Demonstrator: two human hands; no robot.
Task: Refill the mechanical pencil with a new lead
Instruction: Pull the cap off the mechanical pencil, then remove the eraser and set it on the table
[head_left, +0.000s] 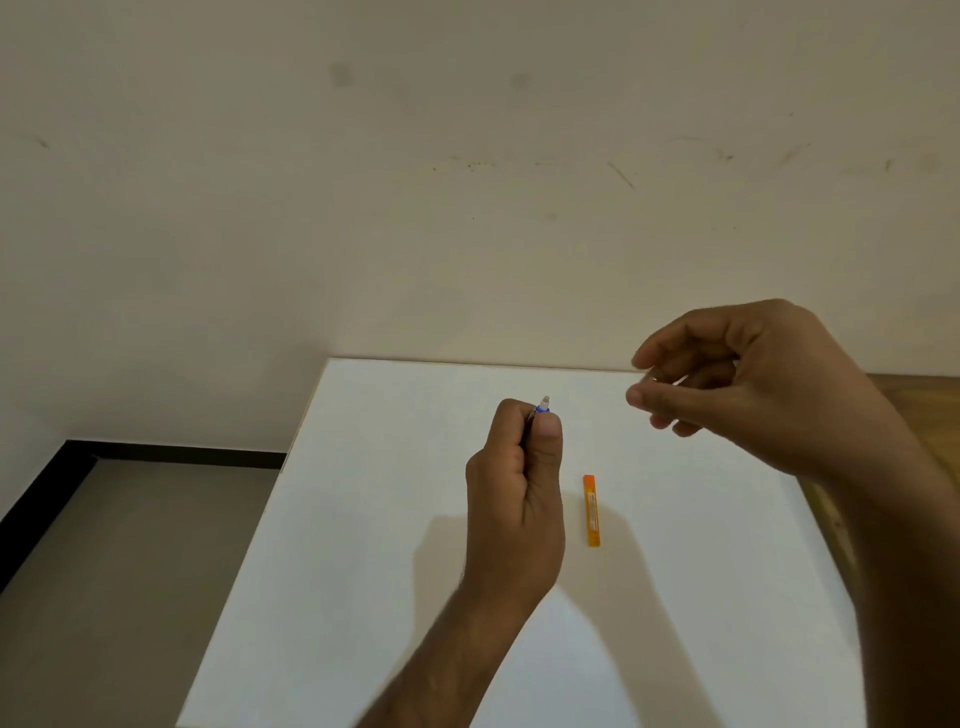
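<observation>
Pencil (540, 408) upright in left hand (514, 499) (eraser end up).

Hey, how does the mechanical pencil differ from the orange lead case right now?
The mechanical pencil is gripped in the left hand, raised off the table; the orange lead case lies flat on the white table, untouched. Only the pencil's blue-and-pale end shows, while the case is in full view. Both are slim.
</observation>
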